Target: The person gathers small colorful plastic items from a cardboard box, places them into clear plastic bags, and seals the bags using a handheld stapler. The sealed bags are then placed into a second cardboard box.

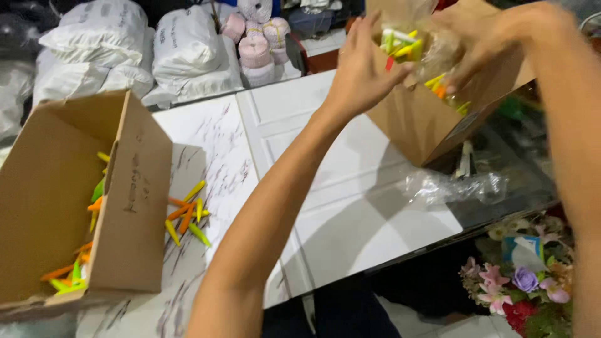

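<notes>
Nearest the camera, bottom right, artificial flowers (519,285) in pink, purple and red sit below the table edge. On the white panelled tabletop (350,213), at left, an open cardboard box (75,200) lies on its side with orange, yellow and green plastic sticks (69,275) inside; a few more loose sticks (186,216) lie on the table just beside its flap. Mid right, a crumpled clear plastic wrapper (451,186) rests on the table near the second cardboard box (426,119), which is tilted, standing on a corner. Above that box both arms reach forward. Left hand (362,66) is raised, fingers spread and loosely curled, touching the side of a clear plastic bag (432,44) full of coloured sticks (400,44); grip is partial, can't tell if it really clamps. Right hand (494,37) is pinched on the bag's upper right side, fingers together on the plastic. Bag is held in the air over the tilted box's open top; some yellow and orange sticks show at its lower end. Far back, white stuffed sacks (125,50) are piled behind the table, and pale pink ribbon rolls (256,44) are stacked beside them.
</notes>
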